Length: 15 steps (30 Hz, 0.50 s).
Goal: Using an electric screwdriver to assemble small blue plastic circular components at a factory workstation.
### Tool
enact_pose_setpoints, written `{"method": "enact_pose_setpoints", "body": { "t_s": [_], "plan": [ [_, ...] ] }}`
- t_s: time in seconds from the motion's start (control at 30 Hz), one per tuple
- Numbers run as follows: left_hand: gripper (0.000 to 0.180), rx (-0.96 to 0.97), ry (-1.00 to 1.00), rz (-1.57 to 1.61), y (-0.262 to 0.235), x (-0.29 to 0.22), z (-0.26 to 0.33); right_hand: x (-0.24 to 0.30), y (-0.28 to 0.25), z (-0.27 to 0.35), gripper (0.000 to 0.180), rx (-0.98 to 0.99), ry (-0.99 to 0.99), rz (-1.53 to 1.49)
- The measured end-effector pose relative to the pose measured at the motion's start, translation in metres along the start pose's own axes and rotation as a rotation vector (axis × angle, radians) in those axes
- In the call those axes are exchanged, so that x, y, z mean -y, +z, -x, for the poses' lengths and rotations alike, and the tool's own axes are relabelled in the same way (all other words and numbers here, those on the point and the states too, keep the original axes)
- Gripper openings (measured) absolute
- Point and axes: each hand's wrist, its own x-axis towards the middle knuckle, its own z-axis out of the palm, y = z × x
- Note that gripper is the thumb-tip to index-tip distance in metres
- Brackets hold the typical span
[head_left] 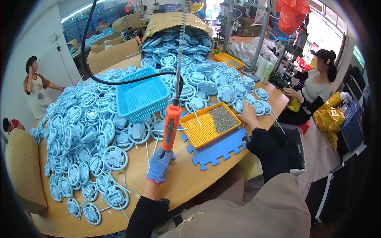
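A beige-clad lap and two dark sleeves fill the bottom of the view, just short of the curved near edge of the wooden table (186, 178). A bare strip of tabletop runs along that edge; the rest of the surface behind and to the left is heaped with pale blue round plastic parts (85, 131).

The left hand (160, 164), in a blue knit glove, is clamped around the lower end of an orange electric screwdriver (171, 123), which stands nearly upright and hangs from a coiled spring and a black cable above. The right hand (249, 113) is bare, fingers spread, resting on the blue parts just beyond the far right corner of a yellow tray (198, 133); it grips nothing.

The yellow tray sits on a blue foam puzzle mat (220, 148) and holds a pile of small grey screws (222, 118) in its right half. A blue mesh basket (142, 95) lies tilted on the heap behind the screwdriver; what it holds cannot be made out.
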Motion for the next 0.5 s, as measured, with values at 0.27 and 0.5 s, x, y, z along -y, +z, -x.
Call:
{"method": "enact_pose_setpoints", "body": {
  "t_s": [0.27,0.5],
  "plan": [
    [0.027,-0.132,-0.039,-0.083,0.006,0.003,-0.001,-0.010,-0.065,-0.069,0.038,0.071,-0.453,0.214],
    [0.040,-0.398,0.045,-0.459,0.035,0.032,0.013,-0.010,-0.198,-0.224,0.023,0.311,-0.375,-0.457]
  ]
}}
